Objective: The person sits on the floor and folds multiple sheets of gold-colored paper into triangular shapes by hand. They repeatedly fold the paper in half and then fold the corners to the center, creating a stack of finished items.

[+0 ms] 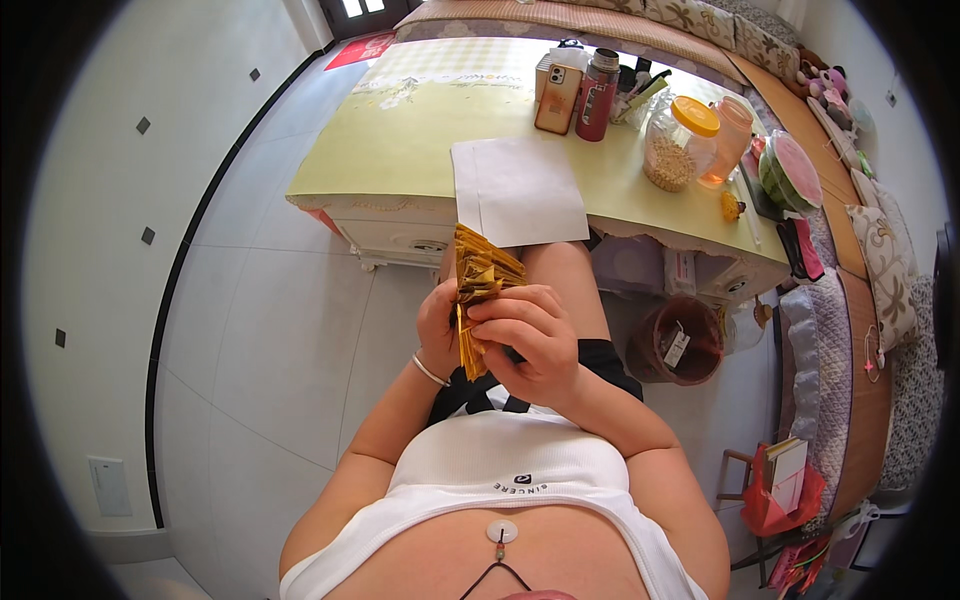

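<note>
Here, at frame centre, a stack of gold foil papers point(478, 290), long axis upright, fanning toward upper frame. Pinched from lower right by right hand point(530, 335), fingers closed; from left by left hand point(438, 330), closed, equally near. Just above, white sheet point(517, 190) on yellow table point(400, 150).

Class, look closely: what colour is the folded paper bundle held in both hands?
Shiny gold-yellow folded paper bundle, best seen in the head view.

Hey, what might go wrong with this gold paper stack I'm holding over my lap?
The gold paper stack is pinched only by left hand and right hand above the knees, clear of the table; loose sheets could slip to the floor. Its fanned top edge may crumple.
</note>
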